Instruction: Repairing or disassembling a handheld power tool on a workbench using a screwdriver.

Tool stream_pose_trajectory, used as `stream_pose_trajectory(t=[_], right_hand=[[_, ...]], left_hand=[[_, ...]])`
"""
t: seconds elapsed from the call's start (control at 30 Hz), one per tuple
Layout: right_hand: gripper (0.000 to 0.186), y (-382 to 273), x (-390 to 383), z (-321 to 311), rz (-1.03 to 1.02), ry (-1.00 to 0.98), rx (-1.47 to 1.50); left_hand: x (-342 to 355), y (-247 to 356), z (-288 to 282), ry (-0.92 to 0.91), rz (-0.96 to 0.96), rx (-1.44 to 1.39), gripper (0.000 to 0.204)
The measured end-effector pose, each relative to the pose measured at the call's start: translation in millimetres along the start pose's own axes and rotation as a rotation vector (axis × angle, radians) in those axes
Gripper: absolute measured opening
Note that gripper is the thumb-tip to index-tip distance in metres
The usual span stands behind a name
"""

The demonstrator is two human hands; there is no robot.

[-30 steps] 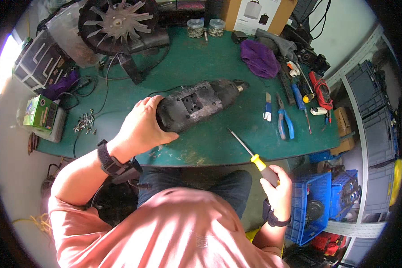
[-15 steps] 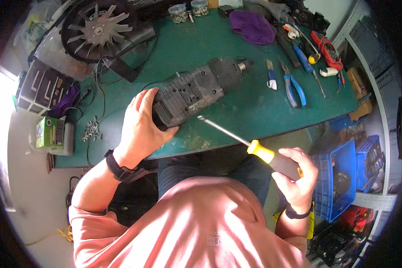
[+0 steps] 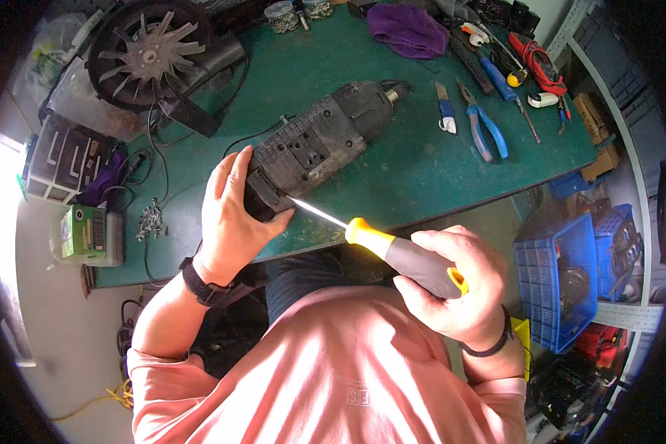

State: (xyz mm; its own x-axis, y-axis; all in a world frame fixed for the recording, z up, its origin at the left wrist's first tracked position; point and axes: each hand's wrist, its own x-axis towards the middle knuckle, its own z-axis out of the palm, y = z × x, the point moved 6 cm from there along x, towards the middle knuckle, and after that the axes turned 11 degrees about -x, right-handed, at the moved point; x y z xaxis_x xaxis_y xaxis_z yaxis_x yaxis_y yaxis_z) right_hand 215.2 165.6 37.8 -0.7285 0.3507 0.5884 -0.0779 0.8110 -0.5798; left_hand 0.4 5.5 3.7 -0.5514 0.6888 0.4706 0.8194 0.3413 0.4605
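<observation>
Green table (image 3: 414,177), screwdriver (image 3: 381,240) now nearer black tool (image 3: 333,133)

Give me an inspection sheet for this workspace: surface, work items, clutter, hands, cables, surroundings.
Surface: green table, pale scuffs near its front edge.
Work items: black tool body lying at an angle; screwdriver with its tip at the near end, contact unclear.
Clutter: loose screws at left; bladed fan at far left; knife and pliers at right.
Hands: left hand grips the tool body's near end; right hand holds the screwdriver handle.
Cables: black cord beside the tool body; red leads at far right.
Surroundings: blue basket and metal shelving at right.
</observation>
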Motion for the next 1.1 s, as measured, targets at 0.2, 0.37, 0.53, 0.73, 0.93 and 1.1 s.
stream_pose_trajectory(t=[0.2,0.37,0.53,0.73,0.93,1.1], right_hand=[[0.039,-4,3,3,-0.003,-0.023,-0.015],[0.039,-7,4,-1,-0.013,0.0,-0.05],[0.04,-10,6,-3,-0.041,-0.027,-0.062],[0.042,-14,7,-3,-0.035,-0.042,-0.105],[0.033,-56,14,-8,-0.248,-0.164,-0.376],[0.034,-77,10,-1,-0.44,-0.207,-0.507]], left_hand=[[-3,1,-1,0.024,0.05,-0.001,0.093],[-3,1,0,0.023,0.049,-0.005,0.092],[-3,2,0,0.022,0.055,-0.009,0.093],[-6,3,1,0.022,0.065,0.006,0.092],[-10,11,0,0.021,0.092,0.061,0.091],[-11,13,0,0.023,0.112,0.054,0.091]])
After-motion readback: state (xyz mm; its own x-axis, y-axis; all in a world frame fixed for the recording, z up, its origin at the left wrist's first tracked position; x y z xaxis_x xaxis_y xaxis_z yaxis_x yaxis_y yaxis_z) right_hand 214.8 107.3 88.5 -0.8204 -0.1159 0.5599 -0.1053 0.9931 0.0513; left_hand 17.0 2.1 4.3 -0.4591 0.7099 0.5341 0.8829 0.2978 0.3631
